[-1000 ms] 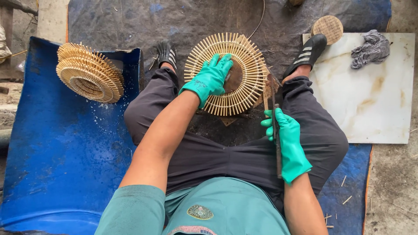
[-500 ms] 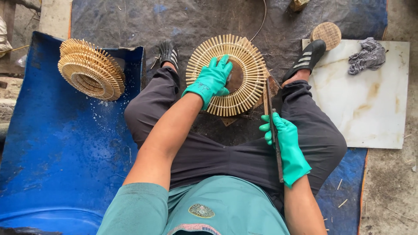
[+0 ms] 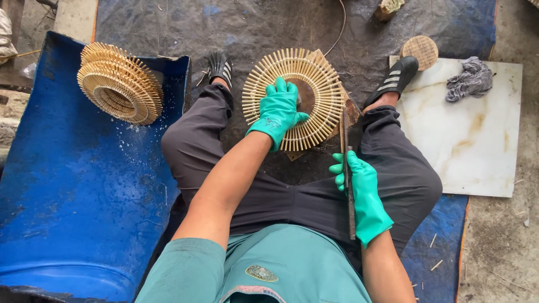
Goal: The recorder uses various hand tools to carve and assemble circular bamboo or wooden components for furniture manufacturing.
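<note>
Little has moved: left hand (image 3: 278,112) presses bamboo ring (image 3: 293,98) (flat), right hand (image 3: 362,196) grips blade (image 3: 347,174).

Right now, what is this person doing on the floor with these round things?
A seated person presses the left hand in a green glove on a round bamboo-stick disc lying between the feet. The right hand holds a long blade at the disc's edge. A stack of similar discs rests on the blue plastic sheet.
</note>
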